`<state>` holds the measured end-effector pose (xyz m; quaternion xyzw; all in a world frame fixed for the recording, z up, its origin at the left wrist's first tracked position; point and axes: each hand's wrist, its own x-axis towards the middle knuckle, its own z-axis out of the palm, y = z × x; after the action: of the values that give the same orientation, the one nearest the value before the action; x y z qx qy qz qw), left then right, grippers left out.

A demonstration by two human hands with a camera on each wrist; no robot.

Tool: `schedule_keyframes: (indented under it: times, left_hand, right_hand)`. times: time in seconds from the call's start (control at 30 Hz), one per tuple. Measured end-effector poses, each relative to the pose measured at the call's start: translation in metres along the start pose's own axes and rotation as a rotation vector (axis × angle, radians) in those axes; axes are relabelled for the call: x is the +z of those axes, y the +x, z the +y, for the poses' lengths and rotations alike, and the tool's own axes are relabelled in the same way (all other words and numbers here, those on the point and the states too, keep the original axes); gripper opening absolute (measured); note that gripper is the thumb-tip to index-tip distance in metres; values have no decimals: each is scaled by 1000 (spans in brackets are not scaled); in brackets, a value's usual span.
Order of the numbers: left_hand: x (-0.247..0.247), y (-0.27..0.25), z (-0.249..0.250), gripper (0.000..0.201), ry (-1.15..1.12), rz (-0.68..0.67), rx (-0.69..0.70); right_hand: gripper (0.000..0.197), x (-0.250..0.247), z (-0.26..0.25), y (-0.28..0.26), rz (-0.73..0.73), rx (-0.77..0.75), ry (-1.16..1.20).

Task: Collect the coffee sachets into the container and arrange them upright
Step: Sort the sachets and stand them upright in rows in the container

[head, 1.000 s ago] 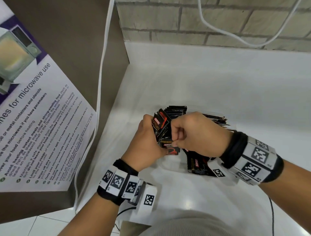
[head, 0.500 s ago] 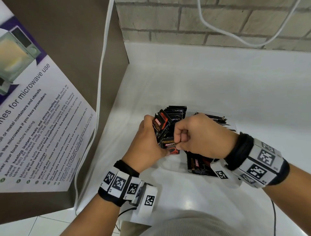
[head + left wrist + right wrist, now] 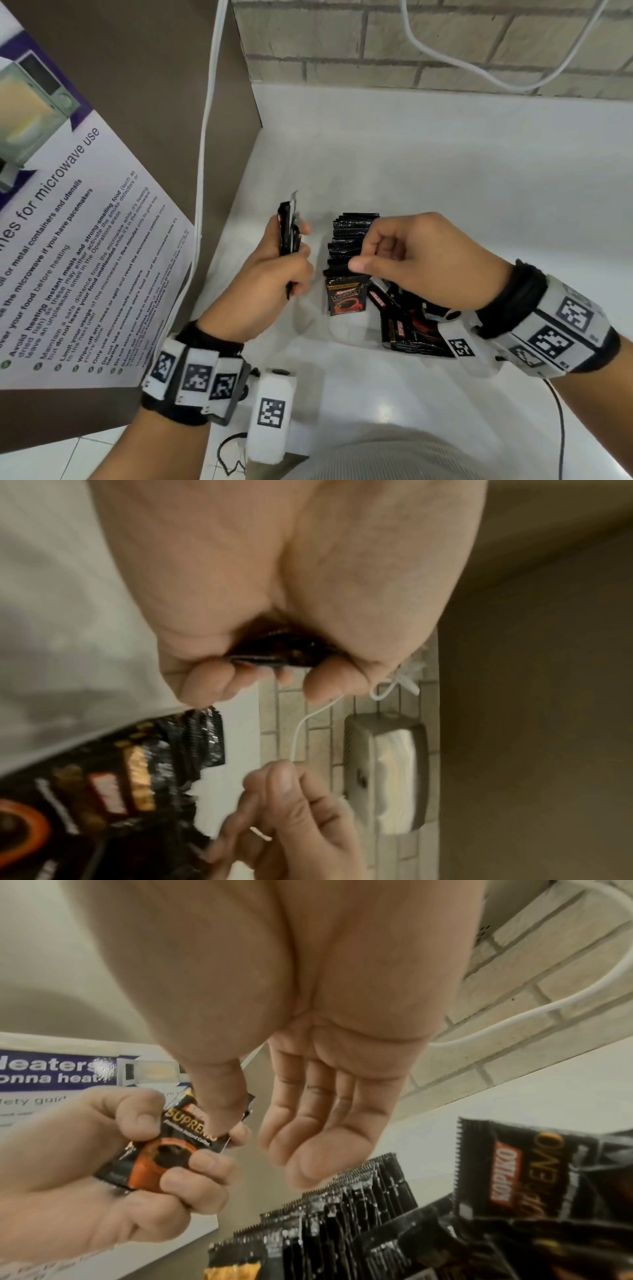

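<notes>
Now that the hands have been pulled apart, the bundle is no longer being worked on jointly.

Nearest, the left hand (image 3: pixel 274 274) is seen clenched around a small stack of sachets (image 3: pixel 288 236), carried off to the left of the container (image 3: pixel 346 334) where before it was held right against the right hand. A bit further over, the right hand (image 3: pixel 411 260) is left empty with fingers relaxed over the upright row of sachets (image 3: pixel 349 246). Some loose sachets (image 3: pixel 407 329) are still lying slanted in the container, so more feeding in and straightening is probably needed. Behind it all, the white counter (image 3: pixel 445 171).
</notes>
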<state>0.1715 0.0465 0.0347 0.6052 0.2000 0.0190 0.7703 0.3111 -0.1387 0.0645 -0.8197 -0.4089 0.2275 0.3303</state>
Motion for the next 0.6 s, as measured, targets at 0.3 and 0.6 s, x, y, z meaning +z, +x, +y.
schedule_keyframes:
  times: [0.3, 0.6]
  left_hand:
    - [7, -8, -2, 39, -224, -222, -84]
    - [15, -7, 4, 25, -168, -87, -66]
  right_hand:
    - [30, -2, -14, 1, 115, -74, 235]
    - [36, 5, -6, 1, 172, -79, 304]
